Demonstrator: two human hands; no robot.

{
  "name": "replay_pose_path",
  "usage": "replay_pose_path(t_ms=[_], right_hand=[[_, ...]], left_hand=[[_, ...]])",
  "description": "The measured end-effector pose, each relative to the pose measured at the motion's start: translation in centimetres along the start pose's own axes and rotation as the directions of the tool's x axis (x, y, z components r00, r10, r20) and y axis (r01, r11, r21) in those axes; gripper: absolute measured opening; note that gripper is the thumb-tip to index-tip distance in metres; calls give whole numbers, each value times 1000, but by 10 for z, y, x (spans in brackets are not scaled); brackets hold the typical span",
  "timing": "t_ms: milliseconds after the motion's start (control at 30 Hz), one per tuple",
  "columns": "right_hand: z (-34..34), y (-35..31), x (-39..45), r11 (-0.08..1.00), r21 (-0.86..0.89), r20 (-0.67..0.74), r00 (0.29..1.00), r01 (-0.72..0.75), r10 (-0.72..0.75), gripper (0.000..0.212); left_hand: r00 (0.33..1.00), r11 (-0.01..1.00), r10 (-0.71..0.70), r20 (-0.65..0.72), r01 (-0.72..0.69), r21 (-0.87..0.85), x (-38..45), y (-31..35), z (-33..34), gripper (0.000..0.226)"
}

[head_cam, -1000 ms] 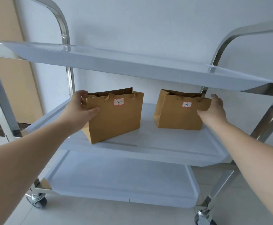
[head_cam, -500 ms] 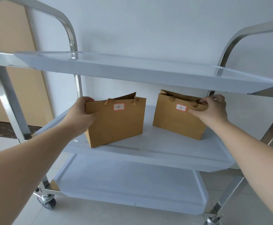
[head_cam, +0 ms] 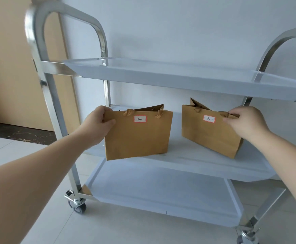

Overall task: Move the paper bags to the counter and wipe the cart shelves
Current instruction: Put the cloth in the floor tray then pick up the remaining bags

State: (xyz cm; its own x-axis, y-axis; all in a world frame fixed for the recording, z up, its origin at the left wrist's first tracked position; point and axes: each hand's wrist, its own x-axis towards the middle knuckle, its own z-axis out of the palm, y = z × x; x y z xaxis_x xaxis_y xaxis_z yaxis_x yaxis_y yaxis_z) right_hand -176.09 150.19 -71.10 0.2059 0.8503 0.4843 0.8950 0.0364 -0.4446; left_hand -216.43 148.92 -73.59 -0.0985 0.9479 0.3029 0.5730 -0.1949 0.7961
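Note:
Two brown paper bags are at the cart's middle shelf (head_cam: 196, 164). My left hand (head_cam: 98, 125) grips the top left corner of the bag labelled 4 (head_cam: 136, 138), which hangs partly past the shelf's front edge. My right hand (head_cam: 245, 122) pinches the top right edge of the bag labelled 6 (head_cam: 208, 132), which is tilted with its left side raised. Both bags have short brown handles at the top.
The steel cart has a top shelf (head_cam: 179, 76) and a bottom shelf (head_cam: 161, 194), both bare, on castor wheels (head_cam: 78, 206). A white wall stands behind it. A wooden door (head_cam: 11, 67) is at the left, above a pale tiled floor.
Both bags have been lifted and drawn toward the front of the middle shelf. My right hand moved from the side of bag 6 to its top edge. The view has pulled back.

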Motion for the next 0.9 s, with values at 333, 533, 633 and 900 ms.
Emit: replay_pose_path(t_ms=[333,533,633,900], right_hand=[[-37,-64,-61,987,150,131,989,51,-71,4],[-66,-119,-85,978,153,185,968,141,-168,7],[-80,-143,-91,968,184,210,955,170,-208,9],[-157,-218,-44,953,274,388,892,129,-233,15]], left_hand=[[998,998,16,58,-12,-62,-42,-3,-79,13],[991,988,0,133,21,-153,-64,-2,-138,18],[990,983,-24,141,49,-179,-70,5,-168,17],[980,973,-126,156,153,-171,-61,73,-256,19]])
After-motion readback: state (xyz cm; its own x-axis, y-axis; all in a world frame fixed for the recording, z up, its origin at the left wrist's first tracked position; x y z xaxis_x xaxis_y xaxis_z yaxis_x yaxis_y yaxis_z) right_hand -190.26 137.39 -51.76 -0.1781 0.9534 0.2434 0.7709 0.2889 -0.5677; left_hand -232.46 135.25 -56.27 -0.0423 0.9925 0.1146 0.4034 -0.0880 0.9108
